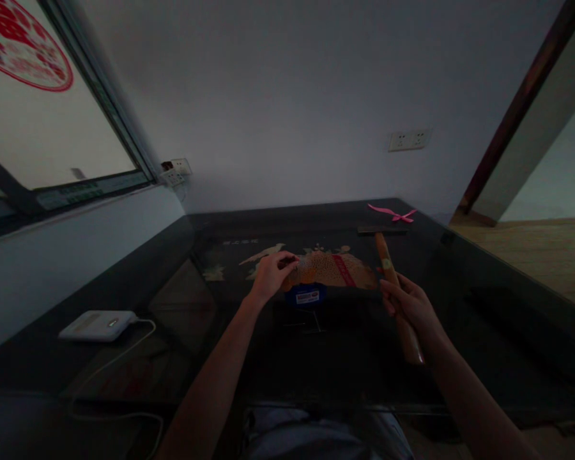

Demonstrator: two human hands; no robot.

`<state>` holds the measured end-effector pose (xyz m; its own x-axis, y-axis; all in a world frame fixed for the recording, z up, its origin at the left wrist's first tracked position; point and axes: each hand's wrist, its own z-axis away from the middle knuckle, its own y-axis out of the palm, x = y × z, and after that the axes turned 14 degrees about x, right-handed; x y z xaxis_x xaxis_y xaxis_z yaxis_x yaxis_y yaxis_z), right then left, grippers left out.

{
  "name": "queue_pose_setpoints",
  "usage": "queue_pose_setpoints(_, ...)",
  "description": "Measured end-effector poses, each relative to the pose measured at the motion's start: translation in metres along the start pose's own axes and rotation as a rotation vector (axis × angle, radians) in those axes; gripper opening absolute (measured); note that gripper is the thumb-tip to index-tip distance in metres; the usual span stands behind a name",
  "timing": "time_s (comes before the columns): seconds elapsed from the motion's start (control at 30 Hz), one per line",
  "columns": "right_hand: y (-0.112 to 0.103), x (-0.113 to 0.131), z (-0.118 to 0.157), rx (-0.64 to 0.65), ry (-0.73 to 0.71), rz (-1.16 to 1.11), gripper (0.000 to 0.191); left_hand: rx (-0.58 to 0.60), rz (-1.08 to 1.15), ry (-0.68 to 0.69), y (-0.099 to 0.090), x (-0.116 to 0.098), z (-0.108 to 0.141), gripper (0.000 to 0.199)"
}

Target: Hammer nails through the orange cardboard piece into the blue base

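My right hand (409, 306) is wrapped round the wooden handle of a hammer (388, 259), whose dark head points away from me over the black table. My left hand (273, 273) has its thumb and fingertips pinched together at the left end of a brown speckled piece (323, 267) with a red band across it. Whatever the fingertips hold is too small and dark to make out. Beneath that end of the piece sits a blue object with a white label (306, 296). Several thin pale lines, perhaps nails, lie on the table just in front of it.
On the black table (354, 377) a white power bank (98, 326) lies at the left, its cable (119, 364) running to the front edge. A pink ribbon (395, 214) lies at the far right corner. Wall sockets (409, 140) are behind, and a window (52, 128) is at the left.
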<state>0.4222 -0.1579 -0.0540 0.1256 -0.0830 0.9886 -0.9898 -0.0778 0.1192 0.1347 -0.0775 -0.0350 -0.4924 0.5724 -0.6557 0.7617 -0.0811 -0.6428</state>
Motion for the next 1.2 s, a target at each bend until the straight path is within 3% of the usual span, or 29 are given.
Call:
queue_pose_setpoints(0.93, 0.005, 0.002, 0.003, -0.029, -0.032, 0.083, 0.051, 0.043, -0.070, -0.021, -0.001, 0.000, 0.000, 0.004)
queue_pose_setpoints(1.1, 0.008, 0.028, 0.011, -0.071, -0.106, 0.356, 0.045, 0.052, -0.090, -0.038, -0.002, -0.001, 0.000, 0.004)
queue_pose_setpoints(1.2, 0.008, 0.054, 0.013, 0.062, -0.098, 0.478, 0.045, 0.047, -0.109, -0.040, -0.002, -0.001, 0.000, 0.003)
